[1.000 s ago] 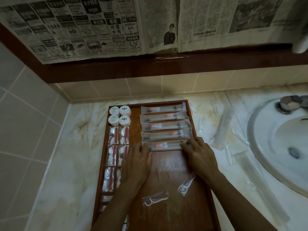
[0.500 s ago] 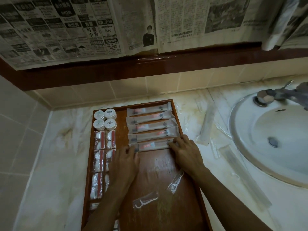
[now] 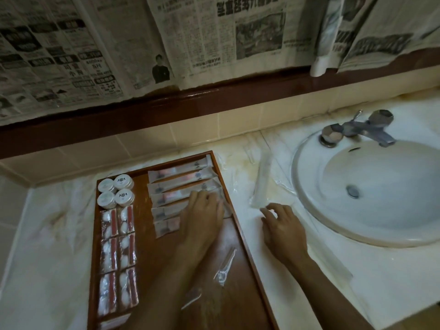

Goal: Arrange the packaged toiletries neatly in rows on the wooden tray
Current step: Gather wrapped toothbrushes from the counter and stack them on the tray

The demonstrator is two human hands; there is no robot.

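The wooden tray [image 3: 240,234] lies on the marble counter. Several long toothbrush packets [image 3: 181,184] lie in a row at its far right. My left hand [image 3: 202,217] rests flat on their right ends with fingers relaxed. White round tubs [image 3: 116,191] sit at the far left corner, with a double column of red-and-white packets [image 3: 118,256] below them. Two clear floss-pick packets [image 3: 225,265] lie loose on the tray's bare wood. My right hand [image 3: 283,225] hovers over the counter beside the tray, fingers loosely curled and holding nothing, close to a clear long packet [image 3: 260,184].
A white sink basin [image 3: 371,194] with a metal tap [image 3: 357,129] fills the right side. More clear wrappers [image 3: 333,263] lie on the counter near the basin's rim. Tiled wall, a dark wooden ledge and hanging newspaper stand behind the counter.
My right hand left the toothbrush packets and moved right, off the tray onto the counter. My left hand slid right onto the packets' ends. The camera view swung right.
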